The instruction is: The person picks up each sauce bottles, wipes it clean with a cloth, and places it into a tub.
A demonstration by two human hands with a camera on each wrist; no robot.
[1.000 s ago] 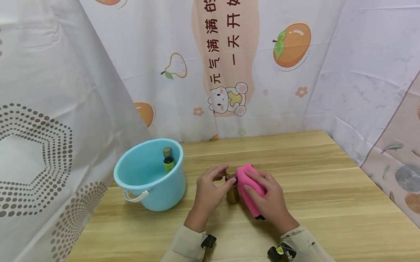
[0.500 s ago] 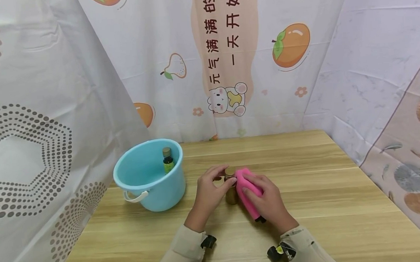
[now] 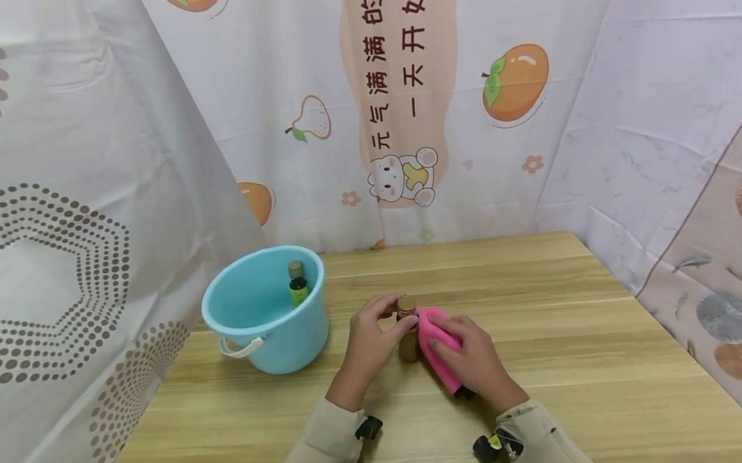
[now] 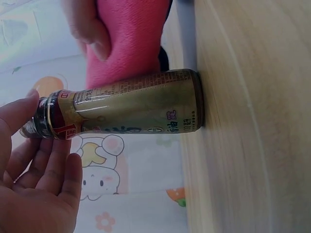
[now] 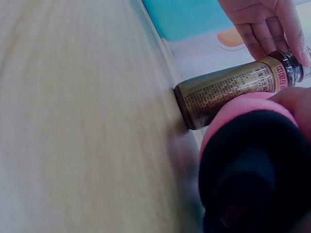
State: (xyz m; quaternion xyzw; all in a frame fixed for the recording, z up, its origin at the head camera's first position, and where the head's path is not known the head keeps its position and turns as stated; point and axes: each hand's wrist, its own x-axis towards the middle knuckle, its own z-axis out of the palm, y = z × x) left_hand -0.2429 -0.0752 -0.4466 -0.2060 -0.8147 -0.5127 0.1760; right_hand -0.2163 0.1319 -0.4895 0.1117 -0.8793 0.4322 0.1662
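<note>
A small oil bottle (image 3: 408, 347) with a gold label stands upright on the table. My left hand (image 3: 370, 336) pinches it by the neck just below the cap; the left wrist view shows thumb and fingers around the neck (image 4: 43, 116). Against the bottle's right side lies a fuzzy pink cloth (image 3: 436, 362) with black at its lower end. My right hand (image 3: 478, 357) grips this cloth, thumb and fingers curled over it. In the right wrist view the cloth's pink edge (image 5: 245, 106) touches or nearly touches the bottle (image 5: 226, 92), and its dark part fills the lower corner.
Left of the hands stands a light blue bucket (image 3: 289, 344) with a white handle (image 3: 241, 349). Inside it leans a dark bottle (image 3: 297, 286) with a yellow-green label. The wooden table (image 3: 579, 360) meets printed curtains (image 3: 482, 184) at the back and sides.
The pink cloth has slid a little down and toward me along the bottle's side, and it is more bunched in my right hand. My left hand and the bottle stay almost still.
</note>
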